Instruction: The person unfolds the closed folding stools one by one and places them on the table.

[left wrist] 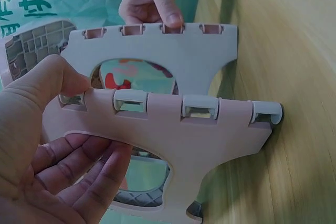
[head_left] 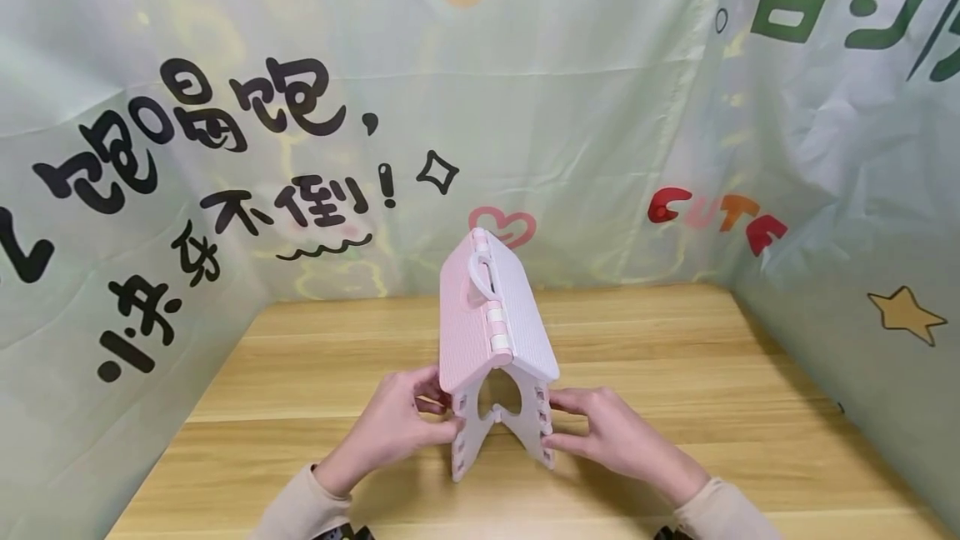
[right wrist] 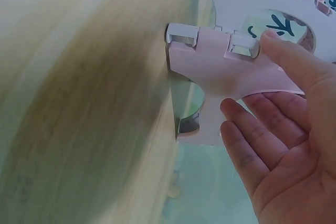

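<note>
A pink and white folding stool (head_left: 463,323) stands on the table, its two top panels sloping down like a roof from a hinged ridge with a loop handle (head_left: 482,276). My left hand (head_left: 397,419) holds the left leg panel; in the left wrist view the thumb lies on its hinged edge and the fingers bend behind the pink leg (left wrist: 173,124) at the cutout. On the other side, my right hand (head_left: 611,436) grips the right leg panel, thumb on a white hinge knuckle (right wrist: 244,43), fingers around the panel's far face. Part of those fingertips is hidden.
The wooden table (head_left: 337,348) spreads around the stool. Printed cloth (head_left: 585,140) hangs behind it and along both sides, with lettering, a heart and a star on it.
</note>
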A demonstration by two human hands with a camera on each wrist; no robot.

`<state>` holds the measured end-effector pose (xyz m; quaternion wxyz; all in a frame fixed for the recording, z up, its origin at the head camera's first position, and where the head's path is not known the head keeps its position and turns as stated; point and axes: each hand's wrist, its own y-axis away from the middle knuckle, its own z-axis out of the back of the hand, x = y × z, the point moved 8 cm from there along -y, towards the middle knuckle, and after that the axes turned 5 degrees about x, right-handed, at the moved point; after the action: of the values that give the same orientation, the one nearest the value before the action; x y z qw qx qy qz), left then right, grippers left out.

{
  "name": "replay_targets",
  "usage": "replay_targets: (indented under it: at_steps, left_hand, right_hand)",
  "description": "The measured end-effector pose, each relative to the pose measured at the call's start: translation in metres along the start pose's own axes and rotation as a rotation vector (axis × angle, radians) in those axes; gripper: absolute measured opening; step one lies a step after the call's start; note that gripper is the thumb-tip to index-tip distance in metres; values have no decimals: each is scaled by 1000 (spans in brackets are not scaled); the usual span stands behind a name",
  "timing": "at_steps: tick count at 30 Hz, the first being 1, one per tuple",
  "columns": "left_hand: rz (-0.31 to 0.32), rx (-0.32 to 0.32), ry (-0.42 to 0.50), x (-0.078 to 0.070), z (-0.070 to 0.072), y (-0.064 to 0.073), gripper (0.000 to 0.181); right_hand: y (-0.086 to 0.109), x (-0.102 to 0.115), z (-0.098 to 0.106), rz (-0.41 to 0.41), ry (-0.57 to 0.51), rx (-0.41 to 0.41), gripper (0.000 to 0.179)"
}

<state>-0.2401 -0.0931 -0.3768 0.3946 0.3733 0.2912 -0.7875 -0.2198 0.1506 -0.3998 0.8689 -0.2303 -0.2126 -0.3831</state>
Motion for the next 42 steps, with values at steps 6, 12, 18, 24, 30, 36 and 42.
replay_targets:
  at_steps: [6, 12, 18, 24, 30, 36, 42]
  left_hand:
    - [-12, -18, -52, 1, 4, 2, 30]
    - [-28, -25, -68, 2, 7, 3, 30]
    - [-27, -23, -69, 2, 8, 3, 28]
    - [-11, -15, -56, 3, 8, 3, 32]
    - [-2, -22, -36, 4, 8, 4, 35]
    - [-11, -15, -54, 3, 8, 3, 37]
    - [-52, 34, -63, 0, 13, 1, 39]
  right_hand:
    - [1, -4, 1, 9, -15, -4, 51]
    - [1, -8, 2, -8, -12, -4, 49]
    - [3, -9, 5, -6, 8, -17, 47]
    - [3, -11, 6, -11, 15, -32, 42]
    - [-2, -13, 3, 0, 16, -39, 33]
    - [-3, -13, 3, 28, 23, -32, 37]
    - [-1, -19, 17, -43, 23, 11, 54]
